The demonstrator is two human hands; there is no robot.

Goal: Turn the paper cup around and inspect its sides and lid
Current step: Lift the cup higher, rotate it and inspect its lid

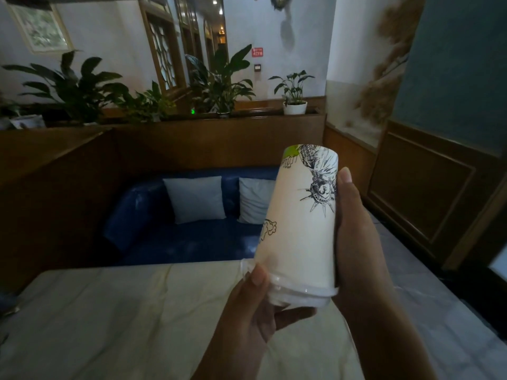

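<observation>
A tall white paper cup (300, 231) with black line drawings and a green patch hangs upside down in the air over the table, its base pointing up and away. Its clear plastic lid (299, 293) faces down toward me. My left hand (252, 311) holds the lid end from below, thumb on the rim. Along the cup's right side lies my right hand (356, 237), thumb up near the printed figure. Both hands grip the cup.
A pale marble-look table (109, 319) spreads below the hands. Behind it stands a blue sofa (153, 229) with two grey cushions, wooden partitions, and potted plants (293, 91) on the ledge. A wood-panelled wall (428, 187) runs along the right.
</observation>
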